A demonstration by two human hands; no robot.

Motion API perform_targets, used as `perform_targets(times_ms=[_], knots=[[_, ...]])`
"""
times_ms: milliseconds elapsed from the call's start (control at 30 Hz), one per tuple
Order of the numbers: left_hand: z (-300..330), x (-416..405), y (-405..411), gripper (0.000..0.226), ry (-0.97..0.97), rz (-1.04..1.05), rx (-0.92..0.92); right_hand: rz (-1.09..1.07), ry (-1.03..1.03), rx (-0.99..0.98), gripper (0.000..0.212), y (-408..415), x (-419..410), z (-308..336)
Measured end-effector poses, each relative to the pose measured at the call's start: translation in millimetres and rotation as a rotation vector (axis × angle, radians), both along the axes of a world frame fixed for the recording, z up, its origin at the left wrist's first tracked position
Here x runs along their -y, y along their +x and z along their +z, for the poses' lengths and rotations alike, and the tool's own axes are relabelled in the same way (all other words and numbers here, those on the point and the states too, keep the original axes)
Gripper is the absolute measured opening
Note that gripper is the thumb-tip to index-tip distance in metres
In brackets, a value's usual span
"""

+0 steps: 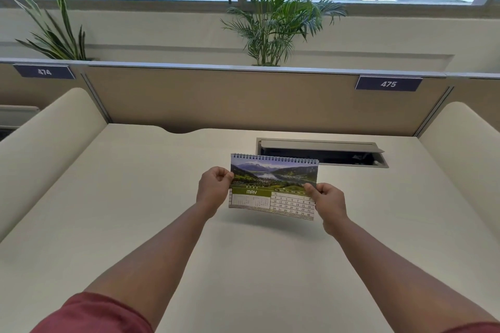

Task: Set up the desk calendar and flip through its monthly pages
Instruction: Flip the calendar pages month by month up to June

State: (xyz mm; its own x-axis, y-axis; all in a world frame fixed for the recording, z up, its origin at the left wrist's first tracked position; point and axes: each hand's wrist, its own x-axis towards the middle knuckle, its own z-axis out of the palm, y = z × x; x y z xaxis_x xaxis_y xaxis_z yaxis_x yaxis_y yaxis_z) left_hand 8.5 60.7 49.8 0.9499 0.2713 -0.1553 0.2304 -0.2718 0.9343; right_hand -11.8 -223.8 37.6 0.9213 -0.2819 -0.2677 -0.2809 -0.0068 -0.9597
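Observation:
A spiral-bound desk calendar (273, 184) hangs in the air above the cream desk (135, 211), its shadow on the desk below. The facing page shows a mountain lake photo, a green band reading MAY and a date grid. My left hand (213, 188) pinches the calendar's left edge at mid-height. My right hand (328, 200) grips its right edge, thumb on the front of the page. The wire binding runs along the top edge. Its back and stand are hidden.
An open cable tray slot (322, 153) is cut into the desk just behind the calendar. Tan partition panels (243, 100) with plates 474 and 475 close off the back. Padded cream dividers (46, 149) stand at both sides. Potted plants stand behind the partition.

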Motion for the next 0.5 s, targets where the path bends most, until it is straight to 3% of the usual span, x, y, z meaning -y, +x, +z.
perform_targets(times_ms=[133,300,500], knots=[[2.0,4.9,-5.2,0.02,0.085,0.027,0.062,-0.018,-0.051,0.044,0.012,-1.7,-2.7,-0.8],[2.7,5.4,-7.4,0.031,0.064,0.014,0.066,-0.04,-0.187,0.063,0.012,-2.7,-5.8,-5.9],[4.6,4.8,-5.1,0.027,0.049,0.004,0.035,-0.086,-0.263,0.11,0.02,-4.7,-7.7,-1.6]])
